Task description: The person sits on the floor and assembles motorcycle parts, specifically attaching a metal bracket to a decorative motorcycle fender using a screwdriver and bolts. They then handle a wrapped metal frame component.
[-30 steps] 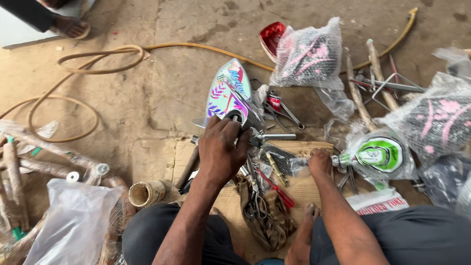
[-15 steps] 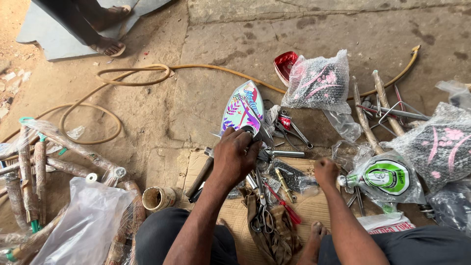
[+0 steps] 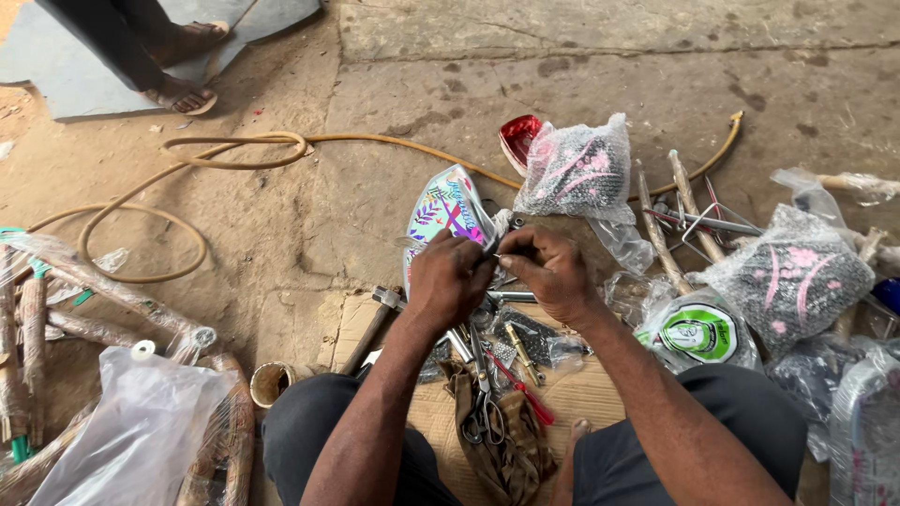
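The person sits on the floor (image 3: 281, 234) with both hands brought together in front of the body, over a heap of tools. The left hand (image 3: 448, 281) is curled, with the fingers bent inward, and the right hand (image 3: 548, 272) meets it with the fingertips pinched narrow; between them is some very small piece, but it is too small to tell what it is. Just behind the hands, touching the left one in the view, lies a colourful pointed panel (image 3: 448, 208) with a leaf pattern, flat on the floor. Under the hands are scissors (image 3: 483, 408) on a brown cloth (image 3: 511, 450), a screwdriver with red handle (image 3: 525, 394) and a hammer (image 3: 375, 323) with its head near the left wrist, all over a piece of cardboard (image 3: 352, 314). To the right, a green and white part in clear plastic (image 3: 698, 333) rests near the right forearm, and two black parts with pink pattern in bubble wrap (image 3: 577, 169) (image 3: 797, 276) lie further out. A yellow hose (image 3: 187, 187) makes loops on the floor at the left. At the top left, the sandalled feet of another person (image 3: 178, 94) stand well apart from the work.
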Available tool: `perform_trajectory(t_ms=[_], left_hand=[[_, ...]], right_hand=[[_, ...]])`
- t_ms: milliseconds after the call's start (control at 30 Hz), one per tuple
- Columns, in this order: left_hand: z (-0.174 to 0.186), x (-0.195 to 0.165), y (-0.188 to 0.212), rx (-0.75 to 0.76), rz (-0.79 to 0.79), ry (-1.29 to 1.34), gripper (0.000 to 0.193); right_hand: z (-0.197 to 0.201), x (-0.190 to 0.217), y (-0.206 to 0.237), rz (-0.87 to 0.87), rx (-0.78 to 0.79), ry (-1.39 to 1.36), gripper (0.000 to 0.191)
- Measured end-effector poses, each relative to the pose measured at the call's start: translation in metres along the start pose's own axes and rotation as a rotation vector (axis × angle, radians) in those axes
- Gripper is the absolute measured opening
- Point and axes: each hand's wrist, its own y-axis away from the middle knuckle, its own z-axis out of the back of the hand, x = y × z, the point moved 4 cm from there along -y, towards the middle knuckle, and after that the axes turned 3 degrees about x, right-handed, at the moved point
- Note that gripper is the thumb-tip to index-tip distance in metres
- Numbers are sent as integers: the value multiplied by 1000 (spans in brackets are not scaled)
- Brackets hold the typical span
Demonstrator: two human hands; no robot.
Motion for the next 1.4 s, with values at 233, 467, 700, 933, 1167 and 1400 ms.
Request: perform_trajectory(t_ms=[233,467,700,933,1167,1400], left_hand=[[5,12,4,-9,-49,20,18],[2,18,1,18,-48,3,17],[-2,20,2,33,-24,-4,18],[-2,22,3,31,-24,2,18],[6,20,3,-32,3,23,21],[5,16,2,-23,-4,24,22]], right_hand=[[-4,-4,-20,12,84,151,10],[-8,5,-31,49,135,270,13],[-8,9,-27,154,108,327,13],[-8,3,-24,111,81,209,12],[1,-9,-15,-5,23,-459,14],[14,-10,10,-100,33,-758,20]])
